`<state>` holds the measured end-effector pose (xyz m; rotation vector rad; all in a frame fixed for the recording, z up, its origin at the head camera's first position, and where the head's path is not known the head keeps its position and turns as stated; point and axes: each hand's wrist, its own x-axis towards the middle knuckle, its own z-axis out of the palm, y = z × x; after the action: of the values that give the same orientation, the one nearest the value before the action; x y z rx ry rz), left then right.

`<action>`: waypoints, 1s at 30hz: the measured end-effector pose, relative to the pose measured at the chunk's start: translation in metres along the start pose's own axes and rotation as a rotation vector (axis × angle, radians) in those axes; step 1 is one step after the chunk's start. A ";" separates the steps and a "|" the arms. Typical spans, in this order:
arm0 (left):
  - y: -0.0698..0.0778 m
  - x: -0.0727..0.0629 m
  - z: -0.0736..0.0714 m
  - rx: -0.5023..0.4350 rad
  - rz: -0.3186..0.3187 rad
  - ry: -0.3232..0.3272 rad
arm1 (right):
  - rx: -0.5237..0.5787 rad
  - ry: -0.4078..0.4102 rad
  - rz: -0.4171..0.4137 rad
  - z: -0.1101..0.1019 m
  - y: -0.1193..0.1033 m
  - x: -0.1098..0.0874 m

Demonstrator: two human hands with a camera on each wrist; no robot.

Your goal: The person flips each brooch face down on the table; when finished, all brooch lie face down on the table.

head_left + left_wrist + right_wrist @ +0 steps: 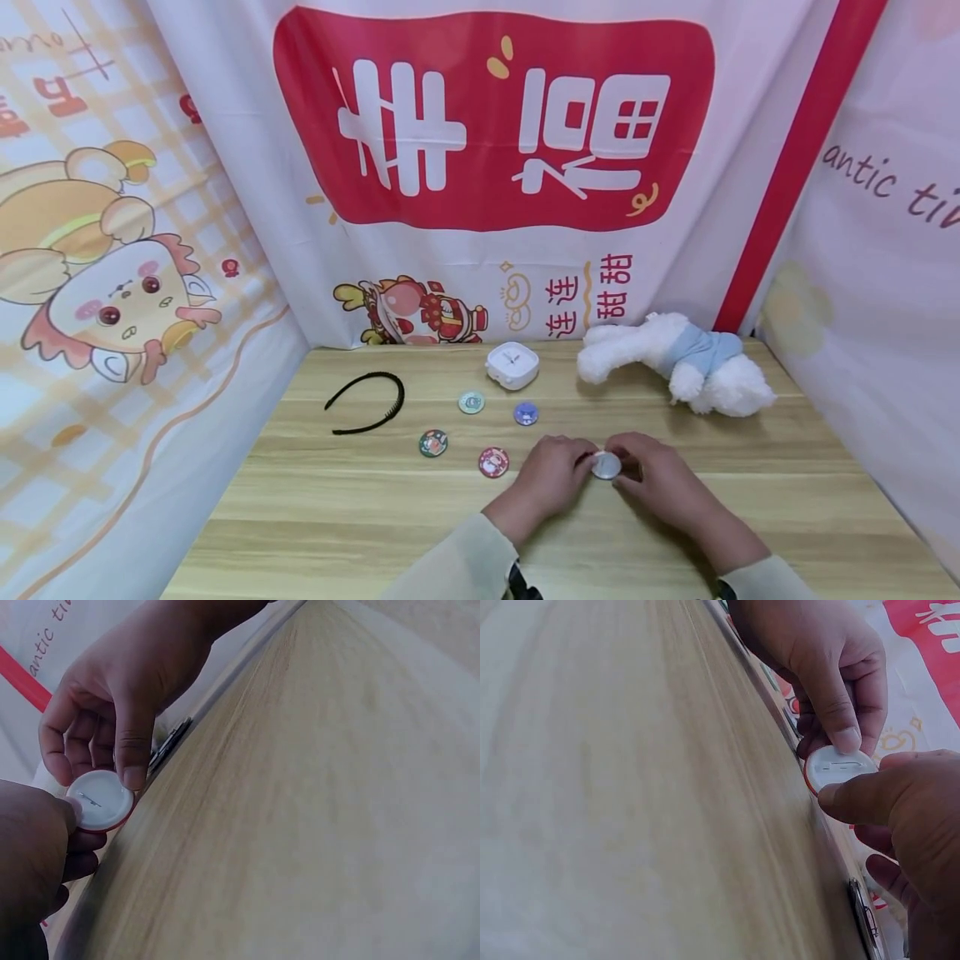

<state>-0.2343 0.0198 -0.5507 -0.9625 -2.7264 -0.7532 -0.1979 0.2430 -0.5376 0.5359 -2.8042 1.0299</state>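
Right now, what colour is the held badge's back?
The badge's back is white, clearest in the left wrist view.

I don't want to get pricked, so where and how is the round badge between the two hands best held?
Probably by its edge, pinched from opposite sides, as the left hand and right hand do: the badge is a flat disc, and its pin lies across the exposed back, away from the edge.
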 end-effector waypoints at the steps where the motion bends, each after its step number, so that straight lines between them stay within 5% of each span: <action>1: 0.000 0.000 0.000 -0.007 -0.008 0.000 | -0.003 -0.001 -0.005 0.000 0.000 0.000; 7: 0.000 -0.001 0.001 -0.035 0.003 0.017 | -0.020 0.000 -0.002 0.001 -0.001 0.000; 17: 0.000 0.001 0.001 0.013 0.166 0.017 | -0.086 -0.003 0.016 -0.001 0.006 -0.002; 30: 0.004 0.003 0.002 0.106 0.179 -0.012 | -0.135 -0.033 -0.021 -0.009 0.011 -0.001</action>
<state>-0.2335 0.0252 -0.5500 -1.1703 -2.6148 -0.5676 -0.2010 0.2567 -0.5377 0.5698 -2.8636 0.8270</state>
